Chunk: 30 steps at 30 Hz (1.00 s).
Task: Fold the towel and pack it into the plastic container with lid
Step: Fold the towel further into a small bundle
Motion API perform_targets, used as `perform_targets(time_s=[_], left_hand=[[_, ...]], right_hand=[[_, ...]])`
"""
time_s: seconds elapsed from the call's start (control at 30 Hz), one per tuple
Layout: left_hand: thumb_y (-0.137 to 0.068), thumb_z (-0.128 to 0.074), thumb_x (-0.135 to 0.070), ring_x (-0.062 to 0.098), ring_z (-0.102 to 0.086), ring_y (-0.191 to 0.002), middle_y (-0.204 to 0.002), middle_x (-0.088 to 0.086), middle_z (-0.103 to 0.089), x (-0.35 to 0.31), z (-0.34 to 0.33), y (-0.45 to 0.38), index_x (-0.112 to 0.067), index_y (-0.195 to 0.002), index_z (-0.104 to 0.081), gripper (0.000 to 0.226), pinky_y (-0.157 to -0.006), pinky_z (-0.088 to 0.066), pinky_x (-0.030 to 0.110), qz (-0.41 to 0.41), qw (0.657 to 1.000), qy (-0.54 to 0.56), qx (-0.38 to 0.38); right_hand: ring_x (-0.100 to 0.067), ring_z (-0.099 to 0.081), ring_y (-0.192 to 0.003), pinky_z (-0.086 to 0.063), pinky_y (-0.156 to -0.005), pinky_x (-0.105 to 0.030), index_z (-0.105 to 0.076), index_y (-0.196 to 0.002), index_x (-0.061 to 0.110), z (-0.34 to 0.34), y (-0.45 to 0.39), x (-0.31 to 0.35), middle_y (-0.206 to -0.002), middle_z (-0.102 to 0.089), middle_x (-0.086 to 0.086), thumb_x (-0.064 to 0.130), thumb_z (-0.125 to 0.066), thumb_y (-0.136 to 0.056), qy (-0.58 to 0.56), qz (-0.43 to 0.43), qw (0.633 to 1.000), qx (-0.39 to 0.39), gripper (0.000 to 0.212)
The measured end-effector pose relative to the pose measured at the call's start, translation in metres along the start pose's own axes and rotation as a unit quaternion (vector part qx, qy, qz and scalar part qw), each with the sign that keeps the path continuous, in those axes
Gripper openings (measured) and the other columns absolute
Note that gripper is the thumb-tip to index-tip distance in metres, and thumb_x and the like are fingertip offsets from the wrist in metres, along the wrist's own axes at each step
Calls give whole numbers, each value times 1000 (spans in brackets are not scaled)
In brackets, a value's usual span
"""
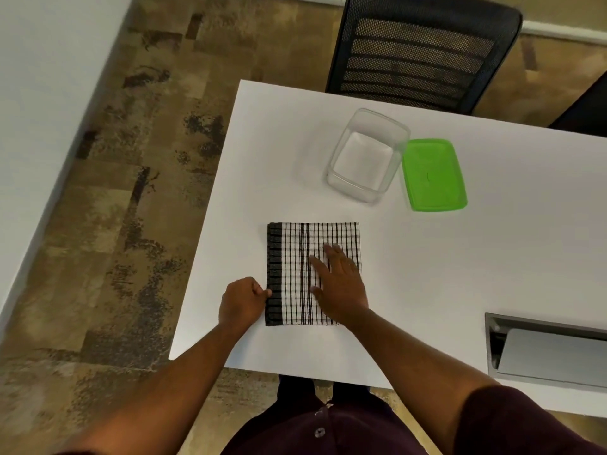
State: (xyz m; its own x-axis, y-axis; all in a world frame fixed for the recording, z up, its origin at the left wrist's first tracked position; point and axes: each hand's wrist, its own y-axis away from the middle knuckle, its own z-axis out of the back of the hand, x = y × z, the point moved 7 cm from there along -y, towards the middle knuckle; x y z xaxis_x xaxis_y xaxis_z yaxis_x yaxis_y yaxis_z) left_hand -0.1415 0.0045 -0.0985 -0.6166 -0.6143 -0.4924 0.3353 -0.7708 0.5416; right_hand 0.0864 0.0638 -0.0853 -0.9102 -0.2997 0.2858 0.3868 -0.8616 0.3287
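Observation:
A black-and-white checked towel [295, 254] lies folded into a flat rectangle on the white table [460, 257], near the front left. My left hand [243, 302] is closed at the towel's dark left edge and pinches it. My right hand [340, 284] rests flat on the towel's right half with fingers spread. Beyond the towel stands a clear plastic container [366, 156], open and with nothing inside. Its green lid [432, 175] lies flat on the table, touching the container's right side.
A black mesh chair [420, 50] stands at the table's far edge. A grey cable hatch [551, 349] is set into the table at the right front. The table's left edge drops to patterned carpet [131, 192].

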Motion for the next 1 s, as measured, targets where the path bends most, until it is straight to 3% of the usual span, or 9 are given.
perform_targets(time_s=[0.07,0.13,0.27,0.33,0.43,0.53,0.8,0.9,1.0], left_hand=[[-81,-79,-33,17,-61,-74,-81,-3,-62,-6,0,3,-17,-80,-58,26,-62,-47,29,-50,998,-29,2],[-78,-82,-28,17,-55,-90,-103,0,-53,-18,-3,6,-16,-101,-55,37,-75,-49,30,-132,989,-68,12],[-73,-83,-33,21,-43,-127,-140,3,-36,-60,-8,12,-18,-138,-43,78,-105,-48,37,-276,955,-102,28],[-71,-82,-49,26,-22,-149,-162,3,-16,-75,-28,17,-19,-152,-27,103,-121,-30,40,-327,927,-170,78],[-74,-74,-61,25,20,-153,-165,4,25,-65,-60,20,-20,-159,6,123,-126,-2,41,-334,877,-312,147],[-77,-68,-65,25,28,-150,-160,2,38,-51,-64,13,-23,-155,24,128,-126,0,44,-305,868,-359,159],[-73,-63,-74,23,25,-151,-162,1,30,-47,-52,11,-17,-157,17,129,-123,3,43,-294,890,-326,122],[-81,-69,-58,31,-14,-153,-167,8,-13,-52,-38,16,-12,-157,-21,100,-123,-22,45,-286,922,-256,53],[-81,-67,-59,24,-50,-117,-132,3,-50,-50,-32,33,-17,-129,-54,65,-96,-46,36,-334,912,-239,12]], right_hand=[[-29,19,-157,0,-128,-49,-3,-163,38,-15,13,-19,-171,19,-7,61,-35,-101,40,19,998,45,73],[-28,25,-156,1,-128,-49,5,-162,36,-20,23,-32,-169,25,-6,66,-23,-102,57,39,997,44,73],[-24,6,-160,-8,-129,-44,-15,-164,21,-2,29,-41,-173,0,-9,58,-38,-102,0,33,999,-37,75],[-23,0,-160,-15,-129,-47,-20,-162,15,1,37,-52,-173,-7,-9,53,-42,-103,5,30,998,-55,74],[-21,12,-159,-15,-128,-51,-4,-164,18,-13,59,-76,-173,10,-4,58,-31,-104,50,42,998,4,78],[-20,17,-158,-12,-127,-55,9,-163,25,-20,76,-101,-171,19,1,67,-20,-102,86,26,995,40,80],[-24,15,-159,-4,-127,-56,8,-163,23,-11,75,-105,-172,16,-5,75,-28,-95,68,-10,996,56,93],[-28,-30,-150,-35,-118,-46,-26,-158,14,5,74,-105,-163,-30,-10,62,-53,-91,-44,-82,995,-29,87],[-25,-54,-124,-49,-101,-42,-45,-143,14,8,82,-108,-136,-54,-5,48,-58,-93,-127,-156,976,-81,62]])
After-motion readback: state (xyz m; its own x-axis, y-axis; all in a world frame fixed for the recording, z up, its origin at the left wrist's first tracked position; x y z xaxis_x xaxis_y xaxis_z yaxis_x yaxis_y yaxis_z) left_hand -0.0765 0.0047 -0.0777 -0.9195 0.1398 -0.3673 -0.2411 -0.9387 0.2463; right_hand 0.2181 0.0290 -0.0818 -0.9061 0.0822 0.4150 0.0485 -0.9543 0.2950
